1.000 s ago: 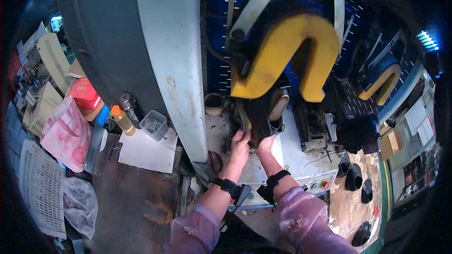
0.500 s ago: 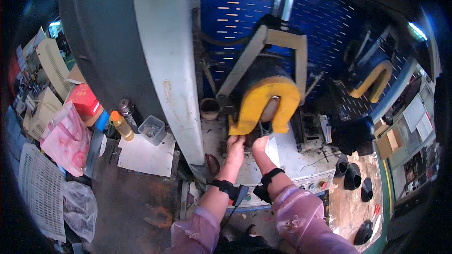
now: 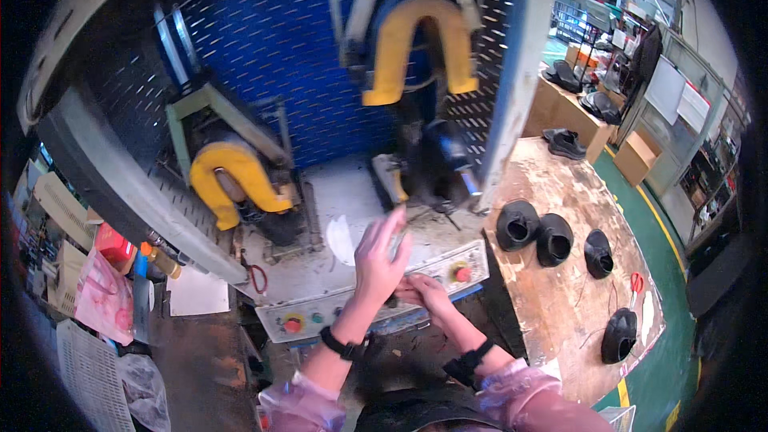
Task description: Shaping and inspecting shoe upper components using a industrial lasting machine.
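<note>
Left hand (image 3: 380,260): motion-blurred; cannot tell whether it holds anything. Control panel (image 3: 478,264): middle hidden behind the hands. Dark shoe (image 3: 278,226), left end of white bed (image 3: 340,192): upper part covered by yellow clamp (image 3: 216,168). Dark form (image 3: 440,160), bed's right edge: blurred, kind unclear. White basket (image 3: 620,418): cut by lower frame edge.

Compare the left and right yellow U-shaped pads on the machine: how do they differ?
The left yellow pad sits low, around part of a dark shoe; the right yellow pad hangs higher, above a dark, blurred item. The left pad slants in the picture, while the right pad stands nearly upright. Both are U-shaped, with open ends down.
</note>
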Tool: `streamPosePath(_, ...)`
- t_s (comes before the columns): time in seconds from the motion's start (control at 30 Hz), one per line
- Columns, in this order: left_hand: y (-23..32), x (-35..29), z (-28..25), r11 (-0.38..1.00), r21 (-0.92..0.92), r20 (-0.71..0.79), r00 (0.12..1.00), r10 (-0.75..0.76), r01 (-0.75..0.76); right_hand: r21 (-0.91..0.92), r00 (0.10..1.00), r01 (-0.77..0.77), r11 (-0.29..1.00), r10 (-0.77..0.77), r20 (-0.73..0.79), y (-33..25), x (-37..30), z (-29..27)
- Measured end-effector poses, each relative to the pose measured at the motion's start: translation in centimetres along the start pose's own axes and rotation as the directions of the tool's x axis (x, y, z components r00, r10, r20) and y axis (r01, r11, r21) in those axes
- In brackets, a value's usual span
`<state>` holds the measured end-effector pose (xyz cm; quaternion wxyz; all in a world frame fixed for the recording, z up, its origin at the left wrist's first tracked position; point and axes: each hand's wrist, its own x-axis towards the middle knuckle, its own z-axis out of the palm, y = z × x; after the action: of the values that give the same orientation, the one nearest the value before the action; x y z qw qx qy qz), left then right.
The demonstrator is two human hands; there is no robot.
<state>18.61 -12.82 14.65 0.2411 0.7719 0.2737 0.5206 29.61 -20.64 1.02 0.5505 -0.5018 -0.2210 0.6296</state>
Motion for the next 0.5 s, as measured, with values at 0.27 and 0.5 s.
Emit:
streamPosePath(0.27,5.1,4.5,5.4,0.781,0.606,-0.11,0.957,0.268,-0.15,0.134,0.969,0.22,0.966,-0.2,-0.145,-7.4,-9.5,-13.0)
streamPosePath(0.5,15.2,-2.0,9.1,0.753,0.453,0.196,0.877,0.439,-0.478,0.265,0.809,0.548,0.793,-0.584,0.074,-14.8,-17.2,-15.7)
